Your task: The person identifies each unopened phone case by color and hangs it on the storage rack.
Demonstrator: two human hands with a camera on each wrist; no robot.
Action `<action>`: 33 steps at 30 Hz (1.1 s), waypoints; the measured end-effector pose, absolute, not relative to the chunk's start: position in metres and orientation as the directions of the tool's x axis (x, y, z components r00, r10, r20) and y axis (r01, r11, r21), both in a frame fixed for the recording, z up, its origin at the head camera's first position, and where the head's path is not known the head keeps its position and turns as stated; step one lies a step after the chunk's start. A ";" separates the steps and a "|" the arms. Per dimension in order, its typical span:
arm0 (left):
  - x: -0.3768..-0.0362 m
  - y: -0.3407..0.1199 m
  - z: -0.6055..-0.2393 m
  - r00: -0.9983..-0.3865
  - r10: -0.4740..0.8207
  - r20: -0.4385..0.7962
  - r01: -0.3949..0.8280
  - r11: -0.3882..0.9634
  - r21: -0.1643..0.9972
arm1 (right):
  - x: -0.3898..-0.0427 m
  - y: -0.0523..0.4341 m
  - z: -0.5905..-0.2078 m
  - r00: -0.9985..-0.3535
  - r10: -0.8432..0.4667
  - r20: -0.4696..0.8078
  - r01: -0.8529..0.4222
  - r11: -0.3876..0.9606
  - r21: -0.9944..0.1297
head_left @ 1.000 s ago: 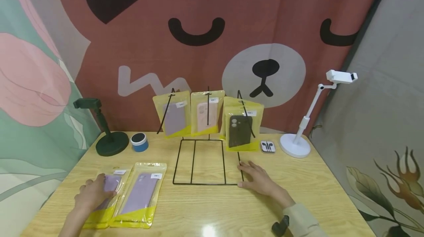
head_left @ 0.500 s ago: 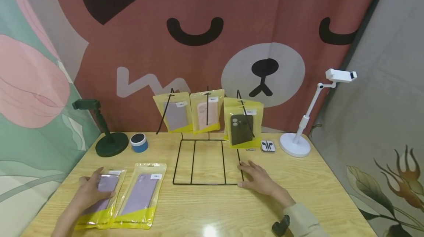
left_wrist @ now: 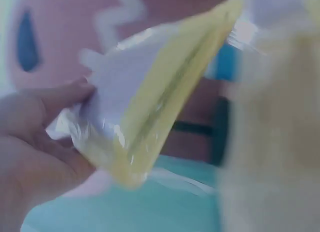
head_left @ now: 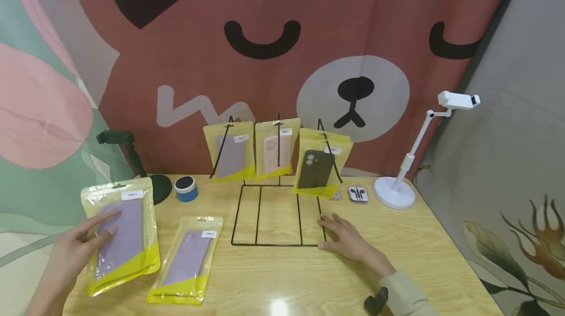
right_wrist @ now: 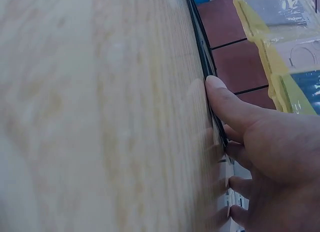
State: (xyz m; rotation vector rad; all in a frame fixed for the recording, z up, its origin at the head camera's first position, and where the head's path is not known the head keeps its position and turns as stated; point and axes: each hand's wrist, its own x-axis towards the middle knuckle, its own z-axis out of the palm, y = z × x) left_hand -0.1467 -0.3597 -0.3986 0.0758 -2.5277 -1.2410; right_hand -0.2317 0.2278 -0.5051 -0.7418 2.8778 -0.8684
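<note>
My left hand (head_left: 72, 252) pinches a packaged purple phone case (head_left: 120, 237) by its left side, lifted above the table and tilted. In the left wrist view the clear-and-yellow pouch (left_wrist: 150, 97) sits between thumb and fingers. A second packaged purple phone case (head_left: 187, 257) lies flat to its right. My right hand (head_left: 348, 240) rests at the right side of the black wire rack's base (head_left: 278, 245), fingers relaxed against the bar. On the rack's hooks hang a purple case pouch (head_left: 230, 151), a pink case pouch (head_left: 277, 149) and black case pouches (head_left: 315, 169), one behind another.
A dark green stand (head_left: 160, 189) and a blue round tin (head_left: 186, 189) stand at the back left. Boxed earphones (head_left: 357, 194) and a white stand (head_left: 394, 193) are at the back right. A patterned curtain (head_left: 265, 85) closes off the back.
My left hand has picked the left pouch up off the table and raised it, its front turning toward the camera. The hanging black case pouches have swung slightly. My right hand has stayed put.
</note>
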 end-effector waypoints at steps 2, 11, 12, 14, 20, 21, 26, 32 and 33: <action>-0.138 -0.344 -0.377 -0.932 -0.163 0.324 0.178 0.572 0.801 | -0.231 0.229 -0.504 -0.884 -0.456 0.103 -0.437 0.728 -0.529; -0.125 -0.272 -0.346 -0.808 0.198 0.555 0.582 0.119 0.805 | -0.232 0.231 -0.505 -0.887 -0.450 0.103 -0.431 0.726 -0.536; -0.127 -0.266 -0.347 -0.800 0.224 0.557 0.592 0.138 0.794 | -0.232 0.230 -0.505 -0.888 -0.450 0.098 -0.427 0.725 -0.540; -0.132 -0.256 -0.349 -0.786 0.266 0.558 0.609 0.180 0.772 | -0.232 0.230 -0.506 -0.888 -0.450 0.093 -0.424 0.726 -0.542; -0.148 -0.238 -0.357 -0.800 0.305 0.517 0.593 0.273 0.757 | -0.231 0.229 -0.508 -0.889 -0.450 0.088 -0.423 0.728 -0.540; -0.150 -0.237 -0.359 -0.807 0.301 0.508 0.584 0.280 0.762 | -0.231 0.229 -0.508 -0.888 -0.451 0.089 -0.423 0.728 -0.539; -0.159 -0.231 -0.364 -0.852 0.260 0.455 0.521 0.329 0.787 | -0.231 0.229 -0.507 -0.888 -0.452 0.086 -0.424 0.731 -0.535; -0.175 -0.229 -0.366 -0.918 0.194 0.346 0.395 0.379 0.837 | -0.232 0.228 -0.506 -0.885 -0.455 0.095 -0.430 0.723 -0.540; -0.178 -0.228 -0.366 -0.927 0.184 0.327 0.375 0.385 0.844 | -0.232 0.228 -0.506 -0.885 -0.455 0.096 -0.430 0.722 -0.541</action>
